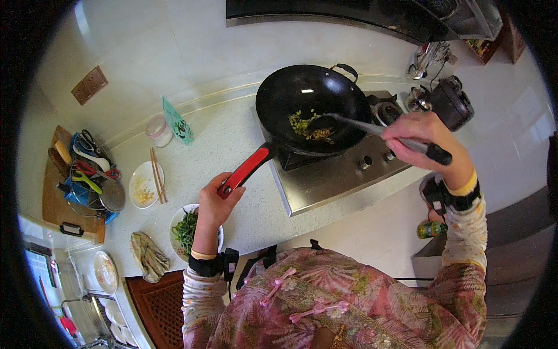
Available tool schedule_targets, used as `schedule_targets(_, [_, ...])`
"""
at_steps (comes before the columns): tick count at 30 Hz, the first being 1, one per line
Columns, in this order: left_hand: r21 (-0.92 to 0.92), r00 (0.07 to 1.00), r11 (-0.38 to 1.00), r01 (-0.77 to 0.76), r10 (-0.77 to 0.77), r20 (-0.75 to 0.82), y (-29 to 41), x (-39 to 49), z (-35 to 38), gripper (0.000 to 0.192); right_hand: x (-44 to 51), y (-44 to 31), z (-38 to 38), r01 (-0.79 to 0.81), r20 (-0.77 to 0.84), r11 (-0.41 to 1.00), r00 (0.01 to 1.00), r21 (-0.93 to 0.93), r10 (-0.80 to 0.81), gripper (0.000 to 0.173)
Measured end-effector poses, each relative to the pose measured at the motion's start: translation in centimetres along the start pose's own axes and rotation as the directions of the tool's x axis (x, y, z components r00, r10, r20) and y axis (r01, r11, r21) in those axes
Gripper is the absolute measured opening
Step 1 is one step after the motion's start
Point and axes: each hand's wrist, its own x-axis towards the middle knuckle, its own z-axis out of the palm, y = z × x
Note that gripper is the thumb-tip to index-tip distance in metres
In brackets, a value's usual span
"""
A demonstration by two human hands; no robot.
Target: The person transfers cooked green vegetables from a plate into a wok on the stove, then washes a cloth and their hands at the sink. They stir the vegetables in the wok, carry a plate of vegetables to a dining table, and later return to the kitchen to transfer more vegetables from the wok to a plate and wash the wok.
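My left hand (218, 200) grips the red and black handle of a black wok (305, 87), which stands tilted on a steel gas stove (314, 187). In my right hand (423, 139) is a metal cooking utensil (366, 126) with a black handle end; its head reaches into the wok. Chopped green pieces and browned bits (305, 126) lie at the wok's lower side, by the utensil's head. Beside my left wrist, partly hidden by it, a white bowl (174, 251) holds leafy greens (186, 229).
Left on the counter are a white plate (135, 198) with chopped bits and wooden chopsticks (156, 174), a cloth (148, 257), a green pouch (176, 122), a lidded jar (159, 133) and a utensil rack (89, 192). A dark appliance (453, 104) stands right of the stove; a range hood (331, 15) hangs above.
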Motion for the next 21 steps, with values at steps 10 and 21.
schedule_targets(10, [-0.151, 1.0, 0.988, -0.015, 0.012, -0.024, -0.6, 0.4, -0.1, 0.034, 2.4, 2.6, 3.3, -0.015, 0.063, 1.0, 0.998, 0.023, 0.014, 0.011])
schedule_targets(21, [-0.07, 0.999, 0.997, -0.023, 0.021, -0.026, -0.4, 0.4, -0.3, 0.034, 4.0, 7.5, 5.2, -0.124, -0.192, 0.99, 0.972, 0.07, 0.135, 0.01])
